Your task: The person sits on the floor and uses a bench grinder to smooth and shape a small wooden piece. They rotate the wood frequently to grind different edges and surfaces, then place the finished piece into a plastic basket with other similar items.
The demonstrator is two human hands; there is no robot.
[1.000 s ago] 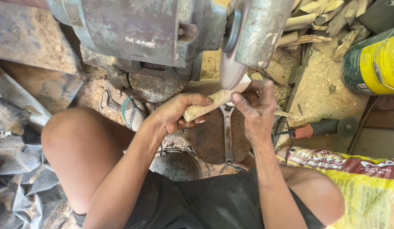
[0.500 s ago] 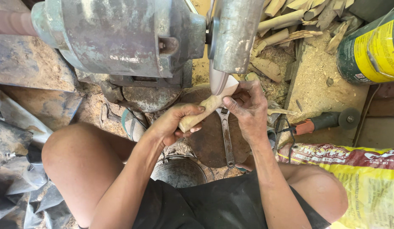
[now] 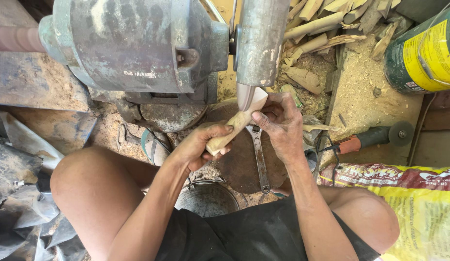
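I hold a pale carved wooden piece (image 3: 239, 121) with both hands. My left hand (image 3: 198, 147) grips its lower handle end. My right hand (image 3: 278, 123) pinches the wider upper end, which presses against the grinding wheel (image 3: 245, 94) under a grey metal guard (image 3: 259, 41). The big grey motor housing (image 3: 133, 46) of the bench grinder fills the upper left. My bare knees frame the scene on both sides.
An adjustable wrench (image 3: 260, 159) lies on a round dark metal disc (image 3: 244, 164) under my hands. Wood offcuts (image 3: 326, 19) and sawdust pile up behind. A yellow-green can (image 3: 423, 50) stands at right, an orange-handled grinder tool (image 3: 370, 137) below it, a yellow-red sack (image 3: 418, 203) lower right.
The view has shifted so the grinder sits lower and more central. My hands have kept the wooden piece against the wheel, turning it slightly.
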